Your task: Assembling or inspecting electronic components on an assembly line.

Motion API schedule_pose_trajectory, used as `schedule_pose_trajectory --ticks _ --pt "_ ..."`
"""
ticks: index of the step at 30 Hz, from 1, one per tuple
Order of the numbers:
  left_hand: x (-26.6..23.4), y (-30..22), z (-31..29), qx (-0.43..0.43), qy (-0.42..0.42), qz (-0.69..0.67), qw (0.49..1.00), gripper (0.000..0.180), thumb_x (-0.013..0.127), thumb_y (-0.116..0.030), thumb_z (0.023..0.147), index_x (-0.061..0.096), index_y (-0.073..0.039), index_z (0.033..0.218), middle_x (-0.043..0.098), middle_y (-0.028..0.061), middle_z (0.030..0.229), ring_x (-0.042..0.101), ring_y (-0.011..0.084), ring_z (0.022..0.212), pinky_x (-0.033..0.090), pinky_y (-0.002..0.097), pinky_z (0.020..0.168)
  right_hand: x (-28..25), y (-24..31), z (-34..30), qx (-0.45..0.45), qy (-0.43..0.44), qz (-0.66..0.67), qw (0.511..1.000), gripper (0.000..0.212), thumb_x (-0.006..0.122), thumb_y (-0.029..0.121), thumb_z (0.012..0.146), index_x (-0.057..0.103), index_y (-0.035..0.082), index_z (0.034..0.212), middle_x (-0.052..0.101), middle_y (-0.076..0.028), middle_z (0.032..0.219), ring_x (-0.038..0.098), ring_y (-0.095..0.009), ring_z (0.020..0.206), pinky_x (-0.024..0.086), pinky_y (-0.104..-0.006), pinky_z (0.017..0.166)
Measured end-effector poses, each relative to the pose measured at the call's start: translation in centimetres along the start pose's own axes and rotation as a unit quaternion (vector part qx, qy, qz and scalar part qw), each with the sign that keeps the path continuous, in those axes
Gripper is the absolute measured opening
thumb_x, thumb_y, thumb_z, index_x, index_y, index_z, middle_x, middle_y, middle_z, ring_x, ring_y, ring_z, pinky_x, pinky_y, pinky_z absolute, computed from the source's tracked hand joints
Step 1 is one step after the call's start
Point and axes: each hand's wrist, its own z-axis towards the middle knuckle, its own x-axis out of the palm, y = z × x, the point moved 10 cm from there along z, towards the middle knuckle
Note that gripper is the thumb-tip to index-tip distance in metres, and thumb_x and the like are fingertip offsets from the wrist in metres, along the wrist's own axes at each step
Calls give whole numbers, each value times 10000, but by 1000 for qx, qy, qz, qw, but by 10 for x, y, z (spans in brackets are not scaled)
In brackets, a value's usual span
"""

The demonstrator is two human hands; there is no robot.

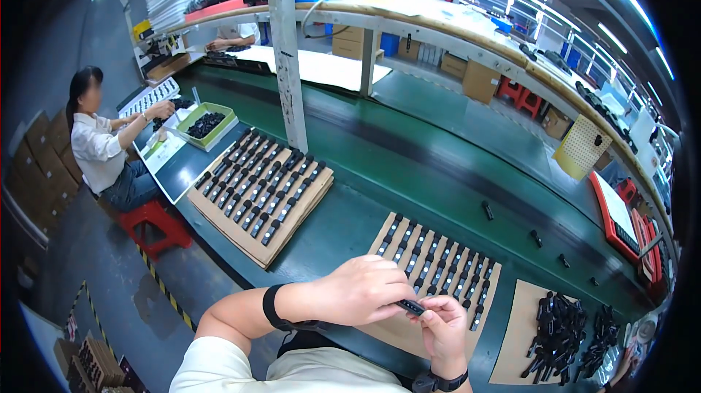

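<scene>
My left hand (365, 291) and my right hand (444, 327) meet in front of me, both closed on one small black stick-shaped device (410, 307). The fingers cover part of it, and it looks like a small clip-on microphone. Under and beyond my hands lies a brown cardboard sheet (401, 342). Rows of similar small microphones (438, 262), with black foam tips and grey bodies, stand out on its far part. To my right, a heap of loose black devices (558, 334) rests on another cardboard sheet (511, 320).
Stacked cardboard sheets (292, 229) bearing more rows sit at the left. Several devices lie scattered on the green conveyor belt (453, 174). A white post (287, 64) rises behind. At far left, a person (102, 137) works beside a green tray (228, 117).
</scene>
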Motion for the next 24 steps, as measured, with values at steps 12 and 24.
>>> schedule_pose_trajectory --ticks 12,24 --pt "-232 107 88 -31 -380 170 909 244 618 -135 878 642 0 1079 668 165 909 645 272 814 509 366 753 -29 19 8 -13 -14 -118 993 126 601 81 937 642 -35 964 684 -139 873 676 -213 763 548 -299 682" --pt "-344 226 197 -189 -348 360 845 273 677 -245 854 692 -26 1016 714 157 924 693 270 873 533 349 808 -74 34 -1 -4 -99 -192 976 117 581 65 947 645 -33 945 687 -119 846 668 -186 744 535 -283 689"
